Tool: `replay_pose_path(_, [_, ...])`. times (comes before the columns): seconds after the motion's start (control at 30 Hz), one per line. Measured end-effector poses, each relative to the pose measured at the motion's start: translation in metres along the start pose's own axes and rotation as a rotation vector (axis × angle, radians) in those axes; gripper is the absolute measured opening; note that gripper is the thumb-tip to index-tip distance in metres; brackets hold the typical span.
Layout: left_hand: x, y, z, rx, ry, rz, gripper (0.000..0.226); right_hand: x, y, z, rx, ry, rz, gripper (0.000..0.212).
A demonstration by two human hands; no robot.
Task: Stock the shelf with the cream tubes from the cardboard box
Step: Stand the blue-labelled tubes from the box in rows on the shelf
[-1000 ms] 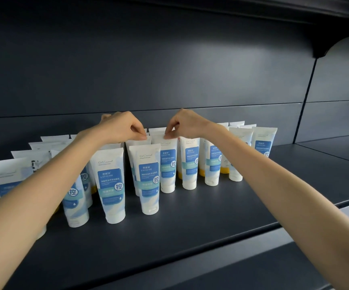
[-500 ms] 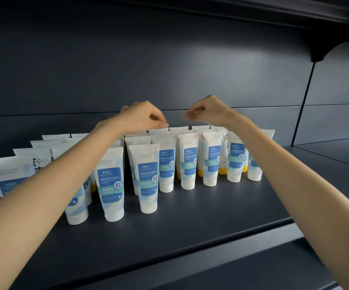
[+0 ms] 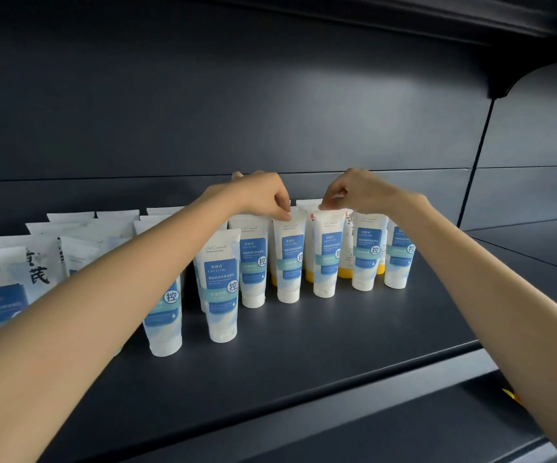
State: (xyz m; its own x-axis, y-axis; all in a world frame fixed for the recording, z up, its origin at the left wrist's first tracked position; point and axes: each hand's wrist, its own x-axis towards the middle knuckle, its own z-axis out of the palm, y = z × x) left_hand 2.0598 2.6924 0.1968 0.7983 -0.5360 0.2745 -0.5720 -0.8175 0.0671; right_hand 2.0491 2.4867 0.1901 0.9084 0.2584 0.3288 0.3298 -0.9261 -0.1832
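Both your arms reach over the dark shelf (image 3: 354, 332), hands side by side above the middle of the front row. Your left hand (image 3: 263, 195) is curled, thumb and forefinger pinched on the top crimp of a tube (image 3: 289, 259) that stands cap-down on the shelf. Your right hand (image 3: 357, 192) is curled too, fingertips pinched on the top edge of the next tube (image 3: 327, 259), just right of the first; both tubes upright, nearly touching. Two more white-and-blue tubes stand right of these, the last one (image 3: 399, 259) partly behind your right forearm. To the left, the front row continues: one tube (image 3: 253, 265) just beside the left-hand tube, then a nearer one (image 3: 222, 285), then another (image 3: 167, 315) partly hidden by your left forearm. Behind the row, tubes with yellow caps (image 3: 344, 272) show between the front ones. More tubes (image 3: 70, 235) crowd the shelf's left side, several rows deep, one with black brush lettering (image 3: 38, 272). The cardboard box is not in view. A dark back panel (image 3: 270, 111) rises behind everything.
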Motion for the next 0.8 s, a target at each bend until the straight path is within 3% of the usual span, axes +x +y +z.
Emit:
replay_pose_path(0.47, [0.003,0.014,0.012,0.12,0.158,-0.065,0.023,-0.002,0.004,0.009,-0.143,0.069,-0.067,0.026])
replay_pose_path(0.67, [0.004,0.013,0.01,0.103,0.095,-0.073,0.024,-0.005,0.007,0.006,-0.013,0.062,-0.06,0.021])
replay_pose_path(0.8, [0.011,0.018,0.003,0.081,0.111,-0.065,0.026,-0.017,0.025,-0.005,0.15,0.211,0.005,0.017])
